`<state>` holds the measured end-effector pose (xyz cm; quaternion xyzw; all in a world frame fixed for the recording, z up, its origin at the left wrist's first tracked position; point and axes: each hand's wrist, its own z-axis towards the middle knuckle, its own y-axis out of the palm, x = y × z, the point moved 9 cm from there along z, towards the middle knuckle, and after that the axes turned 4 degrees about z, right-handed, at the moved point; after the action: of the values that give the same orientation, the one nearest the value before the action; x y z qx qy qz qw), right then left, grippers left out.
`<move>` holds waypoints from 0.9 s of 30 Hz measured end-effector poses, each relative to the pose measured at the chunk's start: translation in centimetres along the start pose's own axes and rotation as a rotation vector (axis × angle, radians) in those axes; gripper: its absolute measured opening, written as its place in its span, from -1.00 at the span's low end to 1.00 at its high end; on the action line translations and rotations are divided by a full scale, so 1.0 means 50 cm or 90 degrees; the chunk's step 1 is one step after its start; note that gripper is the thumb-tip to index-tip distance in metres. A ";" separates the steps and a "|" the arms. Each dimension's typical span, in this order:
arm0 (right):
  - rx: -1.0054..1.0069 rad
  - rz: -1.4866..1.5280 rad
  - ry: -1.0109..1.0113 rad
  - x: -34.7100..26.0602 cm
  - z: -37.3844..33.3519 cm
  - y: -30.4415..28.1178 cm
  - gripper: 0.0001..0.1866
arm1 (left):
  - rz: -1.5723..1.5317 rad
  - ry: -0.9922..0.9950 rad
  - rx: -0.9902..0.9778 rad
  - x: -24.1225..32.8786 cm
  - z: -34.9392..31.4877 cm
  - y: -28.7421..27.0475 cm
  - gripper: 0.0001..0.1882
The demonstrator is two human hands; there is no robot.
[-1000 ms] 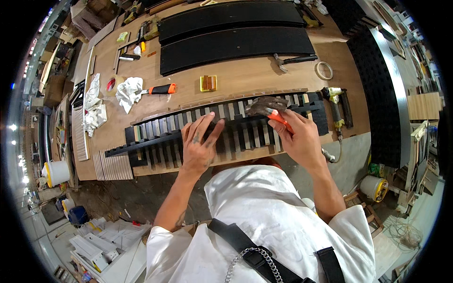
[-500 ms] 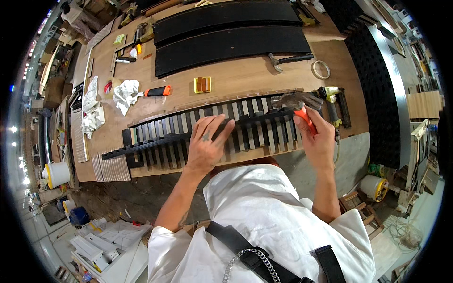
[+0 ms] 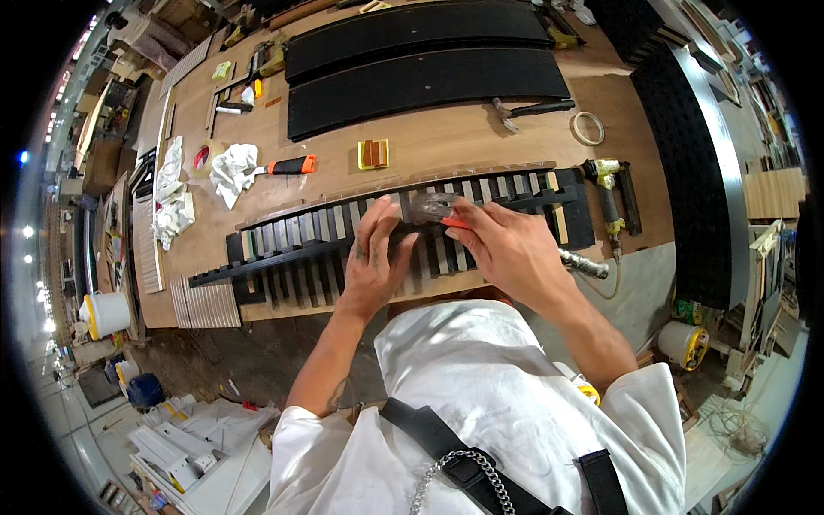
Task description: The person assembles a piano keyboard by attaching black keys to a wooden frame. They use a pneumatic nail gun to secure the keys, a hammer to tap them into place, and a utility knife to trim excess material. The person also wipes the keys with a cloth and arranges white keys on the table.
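My right hand [image 3: 515,251] is closed around a claw hammer [image 3: 432,208] with some orange on its handle. The hammer's head, slightly blurred, is low over the middle of a long black slatted frame [image 3: 296,255], just right of my left fingers. Beyond my right wrist a shiny metallic end [image 3: 585,263] sticks out, seemingly of the hammer's handle. My left hand [image 3: 371,262] rests across the frame's long black bar, fingers bent, thumb apart from them. Grey and black slats stand in rows along both sides of this bar. My palms hide part of the frame.
Beyond the frame lie a stack of small brown pieces [image 3: 375,154], an orange-and-black-handled tool [image 3: 292,165] and crumpled white paper [image 3: 233,174]. Two black panels [image 3: 429,86], a second hammer [image 3: 532,110] and a tape ring [image 3: 588,129] are farther back. A nail gun [image 3: 608,193] lies right.
My right hand has brought the hammer leftward from the frame's right end to its middle, beside my left hand. My left fingers have bent a little more.
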<state>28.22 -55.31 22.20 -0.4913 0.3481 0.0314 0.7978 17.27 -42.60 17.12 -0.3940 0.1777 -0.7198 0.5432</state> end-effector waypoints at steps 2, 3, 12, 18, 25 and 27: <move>-0.050 -0.034 0.012 0.008 0.005 0.017 -0.65 | -0.015 0.008 -0.013 -0.008 -0.003 0.004 -0.40; -0.033 -0.034 -0.002 0.006 0.004 0.014 -0.66 | -0.019 0.001 -0.018 -0.009 -0.004 0.005 -0.43; 0.125 0.124 0.183 0.107 -0.052 -0.072 -0.72 | 0.140 0.035 -0.173 0.033 0.022 0.059 -0.31; 0.218 0.109 0.254 0.164 -0.127 -0.135 -0.74 | 0.144 0.099 -0.199 0.049 0.019 0.076 -0.31; 0.135 0.057 0.128 0.106 -0.096 -0.107 -0.70 | -0.007 0.063 -0.094 0.045 0.029 0.060 -0.44; 0.117 0.035 0.065 0.068 -0.070 -0.089 -0.66 | -0.038 0.012 -0.066 0.030 0.023 0.056 -0.48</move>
<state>30.73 -61.40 22.62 -0.4076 0.4030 -0.0041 0.8194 19.79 -44.78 16.49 -0.4199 0.2079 -0.7294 0.4984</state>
